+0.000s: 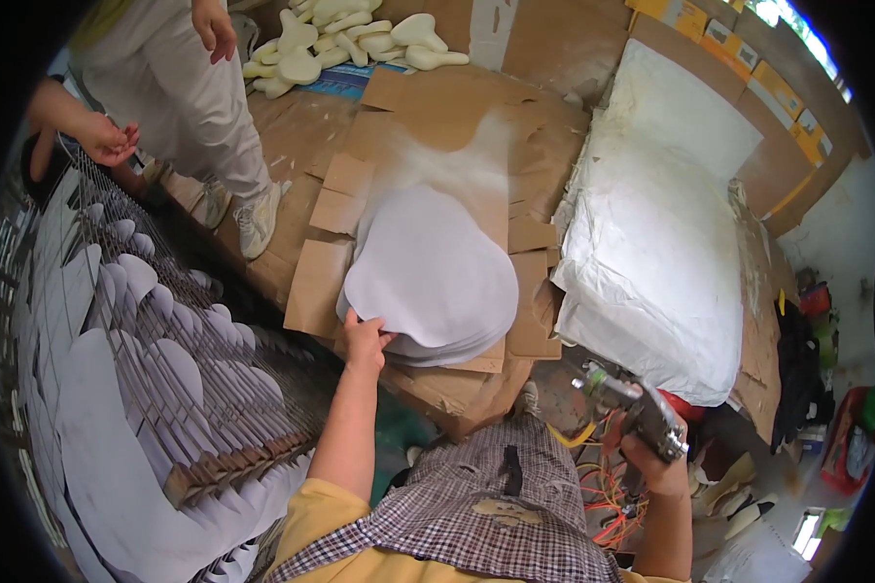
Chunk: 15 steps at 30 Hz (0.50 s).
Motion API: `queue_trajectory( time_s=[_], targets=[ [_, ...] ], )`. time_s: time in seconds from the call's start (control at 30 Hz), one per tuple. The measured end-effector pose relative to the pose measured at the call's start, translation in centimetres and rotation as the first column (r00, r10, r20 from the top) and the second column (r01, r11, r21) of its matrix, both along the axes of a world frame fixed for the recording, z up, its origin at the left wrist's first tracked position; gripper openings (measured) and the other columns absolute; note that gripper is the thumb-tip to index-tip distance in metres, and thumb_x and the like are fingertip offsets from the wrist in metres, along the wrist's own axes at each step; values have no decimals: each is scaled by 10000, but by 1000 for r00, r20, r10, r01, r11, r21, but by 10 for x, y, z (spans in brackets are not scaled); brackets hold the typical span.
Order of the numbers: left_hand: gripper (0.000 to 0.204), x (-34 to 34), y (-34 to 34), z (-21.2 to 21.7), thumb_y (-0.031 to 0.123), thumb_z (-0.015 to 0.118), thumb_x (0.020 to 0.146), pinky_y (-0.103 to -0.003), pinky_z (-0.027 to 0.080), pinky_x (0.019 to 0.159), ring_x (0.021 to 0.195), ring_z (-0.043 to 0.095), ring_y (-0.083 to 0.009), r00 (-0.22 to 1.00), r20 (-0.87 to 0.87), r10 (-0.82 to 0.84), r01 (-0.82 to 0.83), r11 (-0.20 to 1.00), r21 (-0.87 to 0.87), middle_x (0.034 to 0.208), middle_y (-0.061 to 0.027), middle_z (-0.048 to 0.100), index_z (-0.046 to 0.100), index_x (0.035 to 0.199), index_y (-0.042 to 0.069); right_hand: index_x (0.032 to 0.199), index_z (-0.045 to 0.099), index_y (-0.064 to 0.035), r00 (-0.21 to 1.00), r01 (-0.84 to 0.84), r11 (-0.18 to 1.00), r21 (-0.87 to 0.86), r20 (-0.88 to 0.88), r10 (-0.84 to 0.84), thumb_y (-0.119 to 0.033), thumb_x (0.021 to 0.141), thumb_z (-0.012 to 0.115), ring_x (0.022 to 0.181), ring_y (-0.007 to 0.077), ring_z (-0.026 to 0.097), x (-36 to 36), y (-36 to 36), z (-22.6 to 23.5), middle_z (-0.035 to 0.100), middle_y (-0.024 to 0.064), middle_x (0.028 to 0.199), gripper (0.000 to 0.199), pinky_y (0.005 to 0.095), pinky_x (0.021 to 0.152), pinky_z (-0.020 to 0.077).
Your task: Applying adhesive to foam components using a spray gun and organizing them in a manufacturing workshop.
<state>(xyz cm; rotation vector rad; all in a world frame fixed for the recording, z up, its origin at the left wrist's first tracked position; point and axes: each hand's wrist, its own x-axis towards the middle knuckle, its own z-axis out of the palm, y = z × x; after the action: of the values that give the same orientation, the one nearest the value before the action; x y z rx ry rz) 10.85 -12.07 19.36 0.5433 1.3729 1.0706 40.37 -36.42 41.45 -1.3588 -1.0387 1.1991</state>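
Note:
A stack of pale grey, pear-shaped flat pieces (437, 267) lies on the cardboard in front of me, the top one with a smooth, wavy outline. At its near left edge my left hand (365, 342) pinches the rim of the upper piece between thumb and fingers. Off to the right, away from the stack, my right hand (651, 457) is wrapped round a metal spray gun (642, 413). The gun's front points left. Part of its handle is hidden by the hand.
On the left stands a wire rack (214, 408) full of similar grey pieces. Another person (180, 97) stands beyond it, hands near the rack. Cream foam pieces (345, 44) are heaped at the back. A white-covered block (656, 253) sits right; orange hoses (612, 505) hang below the gun.

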Motion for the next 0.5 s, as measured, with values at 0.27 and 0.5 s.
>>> queue_trajectory(
  time_s=[0.27, 0.5],
  targets=[
    [460, -27, 24, 143, -72, 489, 817, -344, 560, 774, 981, 596, -221, 869, 494, -32, -241, 844, 478, 1136, -99, 561, 447, 1248, 81, 1303, 411, 17, 990, 110, 991, -70, 93, -103, -32, 750, 667, 805, 136, 572, 7, -13, 5, 583, 56, 886, 612, 281, 730, 475],
    [329, -103, 23, 197, -51, 507, 862, -381, 522, 874, 1002, 588, -244, 809, 576, -119, -341, 703, 624, 1112, -117, 585, 492, 1183, 19, 1292, 426, 3, 999, -6, 982, -186, 48, 15, -51, 739, 686, 747, 122, 573, -5, -20, 10, 600, 63, 866, 614, 267, 671, 474]
  ],
)
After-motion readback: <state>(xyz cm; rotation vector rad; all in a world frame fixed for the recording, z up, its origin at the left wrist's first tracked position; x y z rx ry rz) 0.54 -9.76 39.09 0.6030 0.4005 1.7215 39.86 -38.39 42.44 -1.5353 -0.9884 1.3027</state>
